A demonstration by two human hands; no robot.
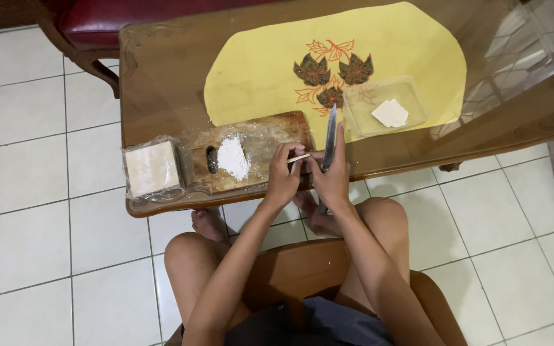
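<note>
My left hand and my right hand meet at the near edge of the glass-topped table. The right hand grips a long knife whose blade points away from me. Between the fingers of both hands sits a thin pale strip of dough. Just left of my hands lies a wooden cutting board with a pile of white flour on it.
A plastic bag with a stack of square pale wrappers lies at the table's left corner. A clear plastic tray holding a folded wrapper rests on a yellow mat. A red-cushioned chair stands beyond. White floor tiles surround.
</note>
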